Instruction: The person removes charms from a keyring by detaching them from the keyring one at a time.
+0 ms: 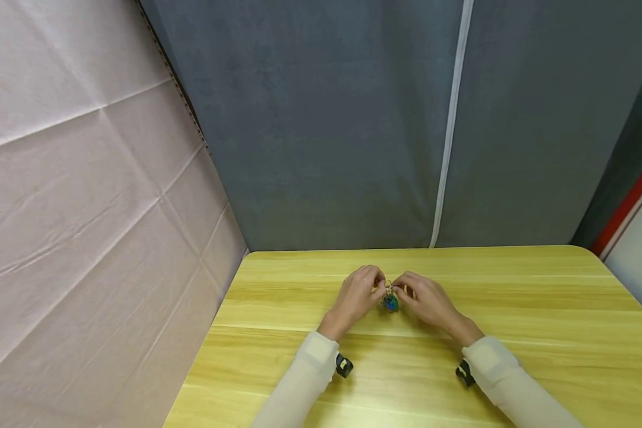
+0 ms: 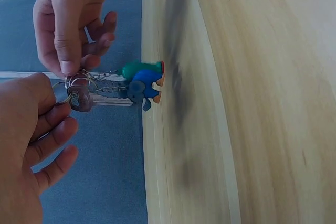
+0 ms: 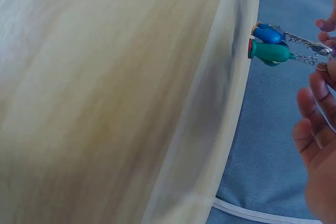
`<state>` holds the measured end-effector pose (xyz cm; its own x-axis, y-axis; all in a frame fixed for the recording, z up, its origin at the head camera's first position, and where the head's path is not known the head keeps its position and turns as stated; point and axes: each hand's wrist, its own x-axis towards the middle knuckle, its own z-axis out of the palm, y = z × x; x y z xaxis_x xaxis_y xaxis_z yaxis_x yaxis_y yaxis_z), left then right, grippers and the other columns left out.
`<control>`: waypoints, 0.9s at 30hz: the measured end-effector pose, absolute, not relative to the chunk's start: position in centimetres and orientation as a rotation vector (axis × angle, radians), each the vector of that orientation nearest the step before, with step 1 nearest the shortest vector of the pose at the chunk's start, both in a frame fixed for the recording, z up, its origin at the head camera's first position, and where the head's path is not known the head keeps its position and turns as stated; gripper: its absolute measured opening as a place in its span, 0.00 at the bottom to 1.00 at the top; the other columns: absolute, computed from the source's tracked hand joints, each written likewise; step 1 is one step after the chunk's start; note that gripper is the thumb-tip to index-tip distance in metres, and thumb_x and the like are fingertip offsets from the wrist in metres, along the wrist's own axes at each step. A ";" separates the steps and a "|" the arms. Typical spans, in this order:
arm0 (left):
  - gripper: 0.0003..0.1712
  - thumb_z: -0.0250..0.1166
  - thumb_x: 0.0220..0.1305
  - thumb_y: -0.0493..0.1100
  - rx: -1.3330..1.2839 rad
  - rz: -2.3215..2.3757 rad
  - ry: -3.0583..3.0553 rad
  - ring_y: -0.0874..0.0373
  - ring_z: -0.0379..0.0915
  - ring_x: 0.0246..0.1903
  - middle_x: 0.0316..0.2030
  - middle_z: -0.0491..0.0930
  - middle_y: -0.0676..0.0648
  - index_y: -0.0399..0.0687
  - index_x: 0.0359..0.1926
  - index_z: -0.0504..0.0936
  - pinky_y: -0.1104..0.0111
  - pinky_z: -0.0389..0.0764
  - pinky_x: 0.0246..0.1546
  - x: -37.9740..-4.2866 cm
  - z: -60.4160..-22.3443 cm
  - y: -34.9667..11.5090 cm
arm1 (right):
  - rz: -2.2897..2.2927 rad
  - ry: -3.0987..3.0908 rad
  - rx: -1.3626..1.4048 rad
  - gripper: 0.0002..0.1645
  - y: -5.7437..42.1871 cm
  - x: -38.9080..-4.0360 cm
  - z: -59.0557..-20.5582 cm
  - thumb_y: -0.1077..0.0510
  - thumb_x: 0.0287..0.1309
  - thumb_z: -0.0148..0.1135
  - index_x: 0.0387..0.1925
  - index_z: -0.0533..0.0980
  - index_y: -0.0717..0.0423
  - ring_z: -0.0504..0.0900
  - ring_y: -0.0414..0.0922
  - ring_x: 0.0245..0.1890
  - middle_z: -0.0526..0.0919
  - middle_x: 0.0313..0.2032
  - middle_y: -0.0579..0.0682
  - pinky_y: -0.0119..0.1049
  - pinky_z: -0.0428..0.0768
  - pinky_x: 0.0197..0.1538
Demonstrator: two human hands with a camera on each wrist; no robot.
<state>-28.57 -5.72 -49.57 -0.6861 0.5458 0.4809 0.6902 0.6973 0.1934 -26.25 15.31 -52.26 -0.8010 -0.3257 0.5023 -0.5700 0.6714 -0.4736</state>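
Note:
My left hand (image 1: pixel 357 295) and right hand (image 1: pixel 425 299) meet above the wooden table, on either side of a bunch of keys with charms. In the left wrist view, the left thumb and forefinger pinch a metal key ring (image 2: pixel 67 98) beside the head of a key (image 2: pixel 81 101). From above, the right thumb and a finger pinch the linked rings (image 2: pixel 81 77). Two small figurines hang on short chains: a blue elephant (image 2: pixel 145 83) and a green one (image 3: pixel 271 51). Fingers partly hide the rings in the right wrist view.
The light wooden table (image 1: pixel 406 380) stretches under both forearms. Behind it hangs a dark grey curtain (image 1: pixel 326 131) with a pale vertical strip (image 1: pixel 452 119). A creased pale cloth (image 1: pixel 101 238) borders the left side. Each wrist wears a small black camera (image 1: pixel 344 365).

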 end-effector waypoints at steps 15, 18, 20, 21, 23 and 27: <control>0.03 0.63 0.76 0.38 -0.968 -0.576 -2.539 0.66 0.74 0.33 0.36 0.82 0.53 0.48 0.42 0.82 0.82 0.75 0.33 -28.5 -49.6 -5.9 | 0.925 -2.461 0.683 0.03 15.2 -26.2 -51.7 0.60 0.67 0.72 0.40 0.85 0.50 0.79 0.33 0.28 0.89 0.35 0.43 0.30 0.79 0.31; 0.02 0.61 0.77 0.35 -0.998 -0.661 -2.550 0.67 0.72 0.32 0.38 0.81 0.50 0.45 0.44 0.81 0.83 0.74 0.32 -28.5 -49.6 -5.9 | 0.939 -2.452 0.692 0.04 15.3 -26.2 -51.7 0.62 0.66 0.72 0.40 0.84 0.49 0.79 0.33 0.28 0.88 0.33 0.42 0.30 0.78 0.30; 0.03 0.61 0.77 0.34 -1.017 -0.708 -2.548 0.66 0.72 0.32 0.39 0.81 0.49 0.42 0.46 0.81 0.83 0.74 0.31 -28.5 -49.7 -5.9 | 0.945 -2.451 0.693 0.05 15.3 -26.3 -51.7 0.62 0.66 0.72 0.39 0.84 0.49 0.79 0.33 0.27 0.87 0.33 0.42 0.29 0.78 0.30; 0.03 0.61 0.77 0.33 -1.023 -0.722 -2.544 0.66 0.72 0.33 0.40 0.81 0.48 0.42 0.46 0.81 0.83 0.74 0.32 -28.5 -49.7 -5.9 | 0.948 -2.452 0.694 0.05 15.2 -26.3 -51.7 0.62 0.65 0.72 0.39 0.83 0.49 0.79 0.33 0.27 0.87 0.32 0.42 0.29 0.78 0.30; 0.05 0.61 0.76 0.33 -1.025 -0.742 -2.538 0.65 0.74 0.34 0.42 0.82 0.47 0.41 0.48 0.81 0.84 0.75 0.33 -28.6 -49.8 -5.9 | 0.953 -2.453 0.694 0.05 15.2 -26.3 -51.7 0.62 0.65 0.71 0.39 0.83 0.49 0.79 0.33 0.27 0.86 0.32 0.41 0.29 0.77 0.29; 0.07 0.61 0.76 0.33 -1.017 -0.778 -2.533 0.64 0.78 0.38 0.45 0.83 0.46 0.39 0.51 0.83 0.84 0.78 0.37 -28.5 -49.9 -5.8 | 0.962 -2.447 0.704 0.06 15.2 -26.3 -51.6 0.63 0.63 0.72 0.38 0.82 0.50 0.80 0.34 0.27 0.86 0.31 0.42 0.29 0.77 0.29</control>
